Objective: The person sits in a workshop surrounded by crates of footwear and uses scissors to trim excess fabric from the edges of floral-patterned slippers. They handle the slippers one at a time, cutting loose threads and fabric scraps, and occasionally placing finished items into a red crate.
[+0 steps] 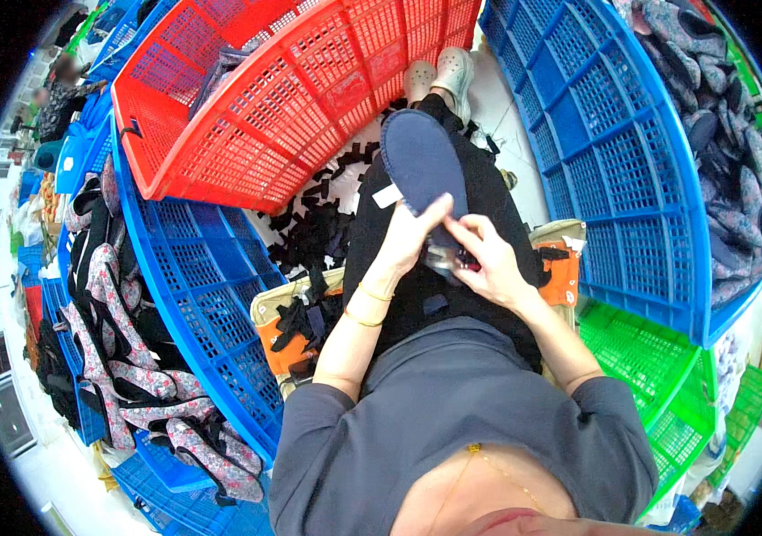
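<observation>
My left hand point(410, 234) is closed on a navy slipper point(423, 165), its dark sole turned up and its toe pointing away from me. A small white tag point(388, 196) sticks out from the slipper's left edge. At the slipper's near end, my right hand point(491, 265) is closed, thumb and fingers pinched together. A small object with a silvery part and a dark reddish part shows under the right fingers; its kind is mostly hidden. Both hands are above my lap, over black trousers point(372, 223).
A red crate point(309, 98) stands ahead on the left. Blue crates stand at the left point(211, 295) and right point(595, 161), with floral slippers point(113, 277) on the left and more slippers point(725, 188) on the right. Black scraps point(318, 232) litter the floor. A green crate point(640, 357) is by my right elbow.
</observation>
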`<state>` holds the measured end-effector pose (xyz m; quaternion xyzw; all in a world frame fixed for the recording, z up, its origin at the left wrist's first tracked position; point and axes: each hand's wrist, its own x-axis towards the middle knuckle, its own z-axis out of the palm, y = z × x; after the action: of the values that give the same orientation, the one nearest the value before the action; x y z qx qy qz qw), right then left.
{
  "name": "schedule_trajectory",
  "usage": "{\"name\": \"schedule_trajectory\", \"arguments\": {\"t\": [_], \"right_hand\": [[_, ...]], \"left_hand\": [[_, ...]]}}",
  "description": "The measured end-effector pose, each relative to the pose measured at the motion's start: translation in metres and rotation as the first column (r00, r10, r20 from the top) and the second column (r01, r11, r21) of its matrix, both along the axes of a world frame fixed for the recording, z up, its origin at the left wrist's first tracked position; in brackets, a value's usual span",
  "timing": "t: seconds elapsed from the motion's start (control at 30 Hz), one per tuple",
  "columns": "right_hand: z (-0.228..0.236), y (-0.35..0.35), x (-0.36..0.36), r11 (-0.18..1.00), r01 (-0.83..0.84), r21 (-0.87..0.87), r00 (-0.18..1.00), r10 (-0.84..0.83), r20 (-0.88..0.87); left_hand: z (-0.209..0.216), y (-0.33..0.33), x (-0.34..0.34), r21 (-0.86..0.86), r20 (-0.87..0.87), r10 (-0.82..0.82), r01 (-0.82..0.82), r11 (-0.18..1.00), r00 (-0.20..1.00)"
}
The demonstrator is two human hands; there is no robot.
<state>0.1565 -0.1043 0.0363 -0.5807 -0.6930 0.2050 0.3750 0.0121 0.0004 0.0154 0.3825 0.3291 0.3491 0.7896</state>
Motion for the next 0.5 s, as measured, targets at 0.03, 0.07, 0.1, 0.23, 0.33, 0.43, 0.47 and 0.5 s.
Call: {"name": "schedule_trajectory", "arguments": {"t": [0.03, 0.07, 0.1, 0.23, 0.33, 0.43, 0.47, 0.5], "right_hand": [[0.002, -0.004, -0.001, 0.998, -0.056, -0.042, 0.998, 0.055, -0.020], [0.001, -0.009, 0.002, 0.987, -0.095, -0.130, 0.970, 0.063, -0.234], [0.001, -0.008, 0.007, 0.987, -0.033, -0.156, 0.955, -0.015, -0.297], [-0.003, 0.004, 0.024, 0.880, 0.199, -0.431, 0.722, -0.430, -0.543], [0.005, 0.012, 0.020, 0.926, 0.103, -0.362, 0.576, -0.352, -0.738], [0.011, 0.028, 0.012, 0.964, 0.175, -0.202, 0.645, -0.267, -0.716], [0.006, 0.034, 0.009, 0.968, 0.223, -0.119, 0.670, -0.241, -0.703], [0.002, 0.038, 0.008, 0.963, 0.267, -0.035, 0.695, -0.217, -0.686]], "left_hand": [[-0.001, -0.005, -0.002, -0.136, 0.079, 0.066, -0.054, 0.989, 0.995], [0.001, -0.010, -0.004, -0.141, 0.101, 0.102, -0.087, 0.986, 0.990], [0.001, -0.013, -0.006, -0.147, 0.123, 0.139, -0.120, 0.982, 0.983], [-0.009, -0.019, -0.021, -0.240, 0.175, 0.031, 0.012, 0.971, 0.984], [-0.009, -0.026, -0.022, -0.237, 0.171, -0.010, 0.051, 0.970, 0.985], [-0.006, -0.033, -0.016, -0.172, 0.115, -0.019, 0.038, 0.984, 0.993], [-0.006, -0.036, -0.014, -0.137, 0.085, -0.008, 0.020, 0.990, 0.996], [-0.005, -0.040, -0.012, -0.102, 0.055, 0.003, 0.002, 0.995, 0.998]]}}
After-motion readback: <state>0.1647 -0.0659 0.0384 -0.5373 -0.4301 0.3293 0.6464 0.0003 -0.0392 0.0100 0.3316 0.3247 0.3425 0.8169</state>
